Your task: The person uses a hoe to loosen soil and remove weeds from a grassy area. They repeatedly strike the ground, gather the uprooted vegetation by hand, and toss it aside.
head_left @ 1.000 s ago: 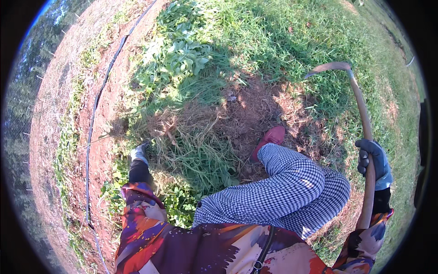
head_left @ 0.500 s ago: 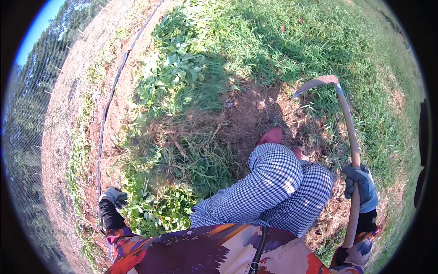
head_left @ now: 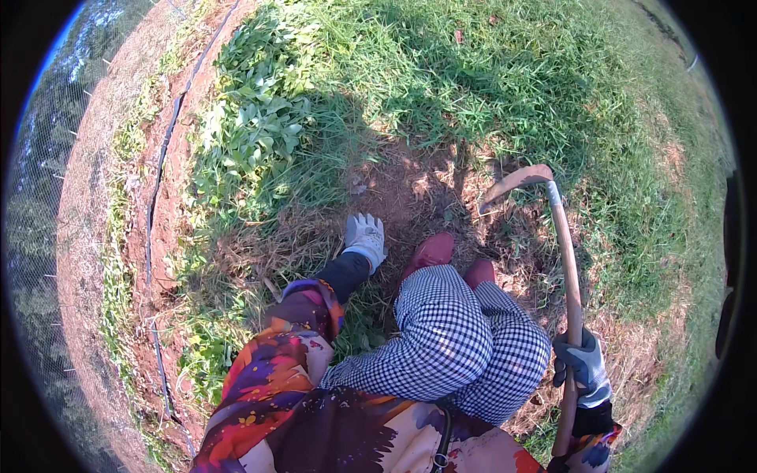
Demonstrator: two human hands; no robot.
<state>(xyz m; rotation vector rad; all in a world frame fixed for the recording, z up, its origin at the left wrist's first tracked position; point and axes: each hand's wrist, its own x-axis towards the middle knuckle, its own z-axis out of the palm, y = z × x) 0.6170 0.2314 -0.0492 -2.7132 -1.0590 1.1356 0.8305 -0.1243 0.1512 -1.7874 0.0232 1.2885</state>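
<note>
My right hand (head_left: 582, 366), in a grey and pale blue work glove, is closed round the wooden handle of a long-handled sickle (head_left: 566, 248). The curved, rusty blade stands at the far end and hooks to the left, over bare soil and dry grass. My left hand (head_left: 365, 238), in a whitish glove, reaches forward with its back showing. Its fingers are stretched out, and it holds nothing that I can see. Dry cut grass (head_left: 276, 244) lies just left of it, and bare brown soil (head_left: 394, 185) is beyond and to the right.
My bent legs in checked trousers (head_left: 441, 327) and red shoes (head_left: 432, 251) are between my hands. Broad-leaved plants (head_left: 264, 130) grow at the far left, beside a black drip hose (head_left: 154, 193) and a net fence (head_left: 35, 236). Tall green grass (head_left: 505, 87) stands ahead.
My left hand has swung from the far left side to the middle, in front of my knees. The sickle's blade has dropped lower and moved left, still in my right hand. My view has shifted.
</note>
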